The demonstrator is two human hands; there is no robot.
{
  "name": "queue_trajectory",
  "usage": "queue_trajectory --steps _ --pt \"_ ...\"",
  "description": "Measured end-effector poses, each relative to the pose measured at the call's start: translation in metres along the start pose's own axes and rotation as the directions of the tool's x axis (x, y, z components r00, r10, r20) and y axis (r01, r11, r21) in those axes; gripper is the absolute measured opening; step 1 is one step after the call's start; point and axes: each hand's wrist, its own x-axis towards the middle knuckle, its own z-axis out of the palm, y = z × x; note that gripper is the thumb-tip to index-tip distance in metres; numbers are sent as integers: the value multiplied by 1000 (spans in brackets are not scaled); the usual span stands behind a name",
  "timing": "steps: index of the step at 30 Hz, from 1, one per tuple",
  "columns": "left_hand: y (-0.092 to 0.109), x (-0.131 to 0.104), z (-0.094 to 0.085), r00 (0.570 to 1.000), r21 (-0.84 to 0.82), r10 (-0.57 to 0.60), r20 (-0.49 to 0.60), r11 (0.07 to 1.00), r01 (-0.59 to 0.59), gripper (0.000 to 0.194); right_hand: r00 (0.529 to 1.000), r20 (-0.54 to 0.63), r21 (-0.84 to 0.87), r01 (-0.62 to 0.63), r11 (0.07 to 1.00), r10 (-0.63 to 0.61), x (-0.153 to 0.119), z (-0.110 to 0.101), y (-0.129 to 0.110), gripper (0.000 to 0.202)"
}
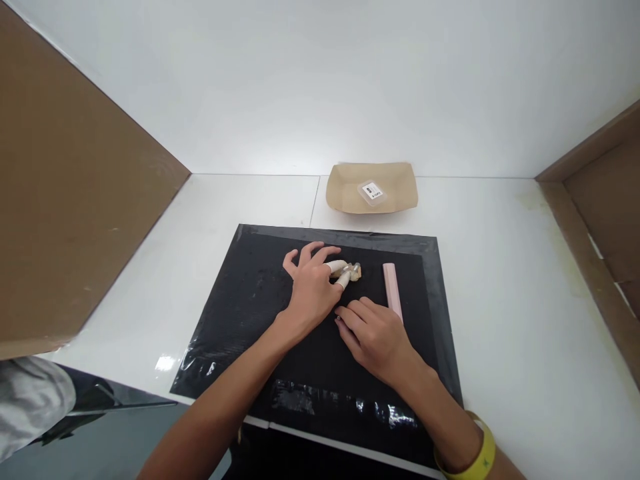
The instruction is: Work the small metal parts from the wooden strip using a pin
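Note:
My left hand (313,287) is over the black mat, with white covers on its thumb and index finger. Those two fingertips pinch a small beige and silvery piece (354,271), whose details are too small to make out. The other fingers of that hand are spread. Nearer to me, my right hand (373,333) is closed, thumb and index fingertip together on a tiny shiny thing (339,318) that I cannot identify. A pale pink bar (392,287) lies just beyond my right hand, its near end hidden by it.
The black mat (250,287) lies on a white table (500,300). Behind it stands a brown paper tray (345,190) holding a small clear container (372,193) with a label. Brown cardboard panels (90,180) stand at both sides. Grey cloth (33,400) shows at lower left.

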Motion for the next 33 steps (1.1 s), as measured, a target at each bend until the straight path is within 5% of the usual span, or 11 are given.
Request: queue_trajectory --steps 13,19,24,33 --pt "-1 -4 -7 991 70 99 -95 993 -92 16 1000 9 11 -3 1000 3 0 2 1 16" --pt "1 -14 -36 980 111 118 -161 989 -100 14 1000 13 17 -9 1000 9 -1 1 2 15" --pt "-11 -47 -61 979 109 55 -194 993 -35 13 1000 11 32 0 999 -1 -1 -1 1 13" --pt "-62 -87 -36 968 77 -195 -157 975 209 7 993 -73 33 96 995 -94 2 -6 -4 11"
